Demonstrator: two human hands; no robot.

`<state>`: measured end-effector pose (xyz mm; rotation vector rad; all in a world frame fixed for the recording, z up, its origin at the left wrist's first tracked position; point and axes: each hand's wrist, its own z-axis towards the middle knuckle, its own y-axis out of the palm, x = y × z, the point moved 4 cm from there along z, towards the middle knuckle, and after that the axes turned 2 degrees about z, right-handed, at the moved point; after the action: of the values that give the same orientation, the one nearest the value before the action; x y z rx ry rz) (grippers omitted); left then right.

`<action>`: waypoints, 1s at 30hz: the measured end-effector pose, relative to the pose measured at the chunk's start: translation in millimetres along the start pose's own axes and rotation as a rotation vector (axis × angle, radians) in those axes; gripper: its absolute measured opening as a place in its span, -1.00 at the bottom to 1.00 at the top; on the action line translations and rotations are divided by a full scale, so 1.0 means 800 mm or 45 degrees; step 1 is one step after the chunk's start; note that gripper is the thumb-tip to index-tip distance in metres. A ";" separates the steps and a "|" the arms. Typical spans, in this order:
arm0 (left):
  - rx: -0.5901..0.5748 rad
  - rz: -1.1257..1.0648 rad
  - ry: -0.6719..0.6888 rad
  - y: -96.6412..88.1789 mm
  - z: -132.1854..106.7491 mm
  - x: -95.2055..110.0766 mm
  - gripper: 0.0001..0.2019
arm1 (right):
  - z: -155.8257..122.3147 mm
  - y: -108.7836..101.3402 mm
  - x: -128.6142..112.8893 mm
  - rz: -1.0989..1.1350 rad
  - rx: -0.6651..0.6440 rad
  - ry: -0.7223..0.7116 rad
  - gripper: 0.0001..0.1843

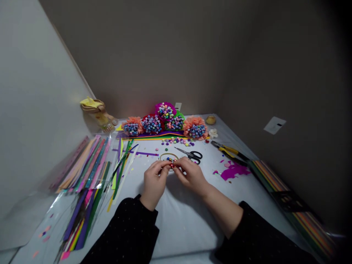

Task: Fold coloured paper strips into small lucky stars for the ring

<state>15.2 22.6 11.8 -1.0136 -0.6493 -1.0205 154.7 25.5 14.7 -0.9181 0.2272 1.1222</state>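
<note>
Both hands meet over the middle of the white table, fingertips nearly touching. Between them shows a small shiny red piece [172, 165], perhaps folded paper; its exact shape is too small to make out. My left hand [156, 178] pinches it from one side with thumb and forefinger. From the other side my right hand [191, 176] pinches it too, fingers curled in. Just behind the fingertips lies a round gold-rimmed dish or ring [168, 154] with small coloured stars in it, partly hidden by the hands. Black-handled scissors [194, 154] lie right behind my right hand.
Paper strips [82, 165] in clear sleeves and loose strips [121, 172] cover the left. Star-filled paper flowers [165, 110] line the back, with loose stars [178, 141] before them. Yellow-black pliers [231, 150], magenta scraps [235, 171] and a strip pack [291, 205] lie right.
</note>
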 end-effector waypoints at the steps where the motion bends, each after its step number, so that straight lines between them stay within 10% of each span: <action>1: -0.002 0.003 0.003 -0.001 0.001 0.001 -0.86 | 0.000 -0.002 0.000 -0.010 0.010 0.005 -0.90; 17: -0.088 -0.120 -0.168 0.001 0.004 -0.004 -0.86 | 0.002 -0.003 0.003 -0.035 0.053 -0.087 -0.88; 30: -0.194 0.096 0.036 -0.003 0.010 0.004 -0.90 | 0.002 -0.001 0.007 -0.087 0.015 -0.134 -0.86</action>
<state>14.4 28.6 18.6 -1.1466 -0.5122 -1.0276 157.4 30.1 12.6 -0.8475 0.1156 1.1013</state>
